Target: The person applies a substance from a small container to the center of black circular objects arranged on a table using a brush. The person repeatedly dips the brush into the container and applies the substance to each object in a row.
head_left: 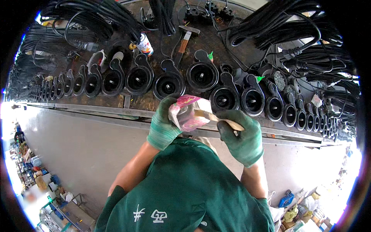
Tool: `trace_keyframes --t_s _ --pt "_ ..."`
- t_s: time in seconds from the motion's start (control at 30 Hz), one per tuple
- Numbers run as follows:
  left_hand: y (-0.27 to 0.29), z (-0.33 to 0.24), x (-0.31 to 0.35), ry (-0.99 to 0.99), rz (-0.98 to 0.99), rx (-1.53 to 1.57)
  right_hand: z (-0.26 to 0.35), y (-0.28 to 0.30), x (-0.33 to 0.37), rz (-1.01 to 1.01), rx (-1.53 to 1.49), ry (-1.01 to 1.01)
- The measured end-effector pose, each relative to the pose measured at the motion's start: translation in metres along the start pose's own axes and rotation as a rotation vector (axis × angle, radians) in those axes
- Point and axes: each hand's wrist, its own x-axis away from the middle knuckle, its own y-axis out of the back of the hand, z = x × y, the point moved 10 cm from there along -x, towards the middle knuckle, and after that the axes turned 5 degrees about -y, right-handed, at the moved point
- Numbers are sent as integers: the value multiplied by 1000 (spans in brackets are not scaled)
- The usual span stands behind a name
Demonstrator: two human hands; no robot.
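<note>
My left hand [163, 121], in a green work glove, is closed around a pink and white plastic bag [187, 106] whose mouth faces up. Between the gloved fingers of my right hand [244, 137] is the wooden handle of a small paintbrush [228, 121]. Its bristle end reaches into the bag's opening, so the tip is partly hidden. Just beyond my hands, along the bench edge, stands a row of round black housings, each with a metal shaft in the middle; the nearest are one housing [169, 85] past the bag and another housing [224, 98] by the brush.
Coiled black cables [266, 25] are heaped at the back right, with more cable bundles [92, 17] at the back left. A hammer [184, 40] and a spray can [145, 45] are on the wooden bench [164, 38] behind the housings. A metal rail [96, 110] edges the bench.
</note>
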Motion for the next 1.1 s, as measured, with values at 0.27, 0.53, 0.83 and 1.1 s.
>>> trace_keyframes --t_s 0.27,0.53,0.83,1.1 --pt "16 14 9 -47 -10 127 -4 -33 1 -15 149 -86" --pt "37 14 18 25 -9 213 -6 -34 26 -130 -136 -359" --pt "41 25 23 109 12 65 -50 -14 39 -276 -585 -341" --pt "43 41 29 91 -18 -6 -133 46 52 -505 -843 -385"
